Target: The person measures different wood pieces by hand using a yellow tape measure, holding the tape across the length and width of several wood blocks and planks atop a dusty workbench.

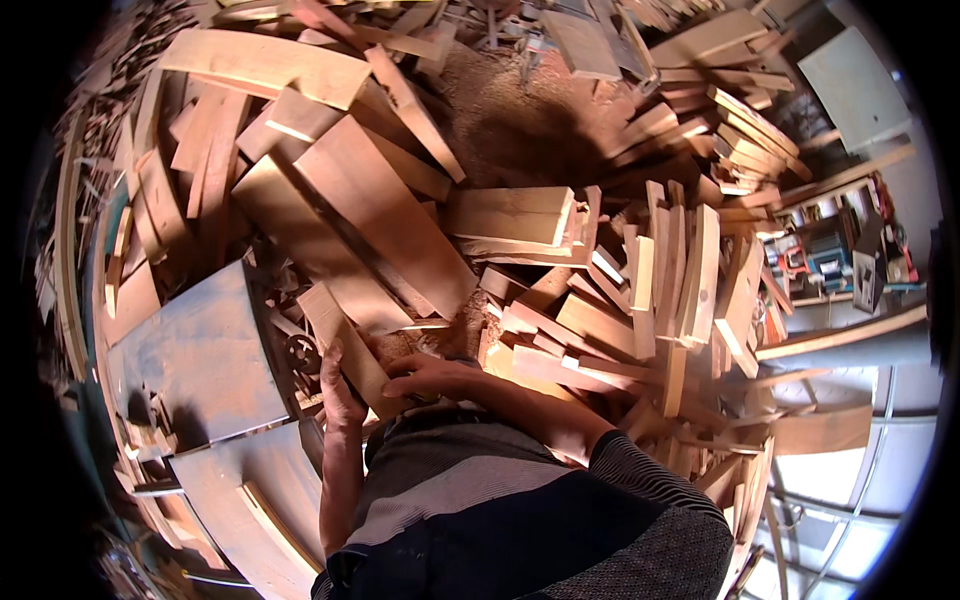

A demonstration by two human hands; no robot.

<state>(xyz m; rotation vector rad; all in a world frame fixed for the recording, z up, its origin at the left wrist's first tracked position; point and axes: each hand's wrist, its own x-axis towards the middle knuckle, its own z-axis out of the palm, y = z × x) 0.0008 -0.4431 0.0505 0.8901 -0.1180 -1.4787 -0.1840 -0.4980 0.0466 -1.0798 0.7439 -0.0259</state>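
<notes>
Sawdust-strewn floor [483,85], patchy light, bright gridded panels [905,458] rightward.

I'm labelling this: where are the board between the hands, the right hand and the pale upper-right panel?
Board [343,337]: head view, middle of its broad face.
Right hand [428,378]: head view, its back.
Pale panel [856,90]: head view, middle of its face.

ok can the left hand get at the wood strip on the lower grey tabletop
Probably yes: the strip lies beside the left forearm, nothing seen on top, though the left hand is on a board.
</notes>
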